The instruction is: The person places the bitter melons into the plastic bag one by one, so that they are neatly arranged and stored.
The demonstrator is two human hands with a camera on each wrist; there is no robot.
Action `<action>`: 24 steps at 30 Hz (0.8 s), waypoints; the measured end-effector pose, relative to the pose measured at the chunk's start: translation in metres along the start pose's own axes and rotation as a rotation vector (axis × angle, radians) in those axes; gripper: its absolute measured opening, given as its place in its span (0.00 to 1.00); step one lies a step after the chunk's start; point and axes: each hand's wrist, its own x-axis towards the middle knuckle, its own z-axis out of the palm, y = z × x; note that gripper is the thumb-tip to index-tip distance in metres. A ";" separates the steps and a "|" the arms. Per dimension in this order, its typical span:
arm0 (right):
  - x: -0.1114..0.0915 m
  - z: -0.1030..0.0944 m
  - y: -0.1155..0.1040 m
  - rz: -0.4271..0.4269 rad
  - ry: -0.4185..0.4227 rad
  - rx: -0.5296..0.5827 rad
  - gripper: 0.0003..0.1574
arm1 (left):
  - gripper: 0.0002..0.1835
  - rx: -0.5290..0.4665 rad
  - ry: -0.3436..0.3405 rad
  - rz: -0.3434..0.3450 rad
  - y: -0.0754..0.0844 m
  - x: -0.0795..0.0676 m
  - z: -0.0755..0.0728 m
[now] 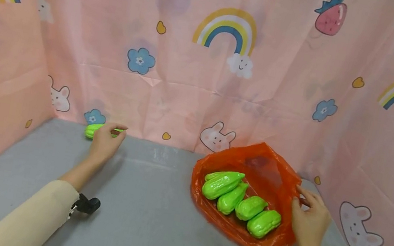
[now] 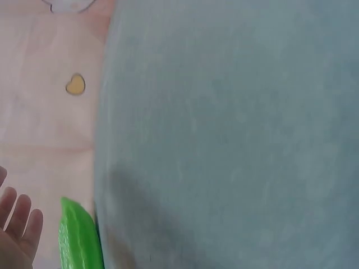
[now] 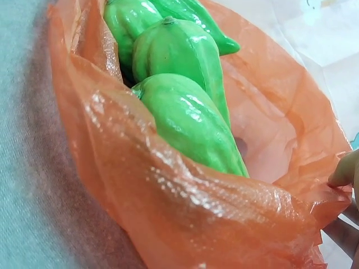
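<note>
At the back left of the table, a glossy green ridged gourd (image 1: 92,131) lies against the backdrop's foot. My left hand (image 1: 105,142) reaches over it, hiding its middle. Its fingers (image 2: 20,217) look spread in the left wrist view, beside the pointed end of the gourd (image 2: 79,238). On the right stands a red plastic bag (image 1: 202,207), its mouth spread wide. Several green gourds (image 1: 223,185) of the same sort lie inside it. My right hand (image 1: 309,222) pinches the bag's right rim between thumb and fingers; only the fingertips (image 3: 343,171) show in the right wrist view.
A grey table (image 1: 149,215) extends beneath both arms. Pink printed cloth (image 1: 167,109) rises behind the table and along both sides, close to the bag and the left gourd. Black wrist straps (image 1: 87,205) are on both arms.
</note>
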 end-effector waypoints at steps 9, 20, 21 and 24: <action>-0.001 -0.002 0.006 0.012 0.012 -0.014 0.17 | 0.16 0.079 -0.043 -0.019 -0.012 0.015 -0.013; -0.001 -0.001 0.007 0.009 0.027 -0.033 0.17 | 0.23 0.244 -0.117 -0.071 -0.043 0.033 -0.025; -0.001 -0.001 0.007 0.010 0.028 -0.034 0.17 | 0.24 0.251 -0.136 -0.073 -0.044 0.034 -0.027; -0.001 0.000 0.008 0.018 0.027 -0.030 0.16 | 0.25 0.282 -0.200 -0.073 -0.048 0.035 -0.032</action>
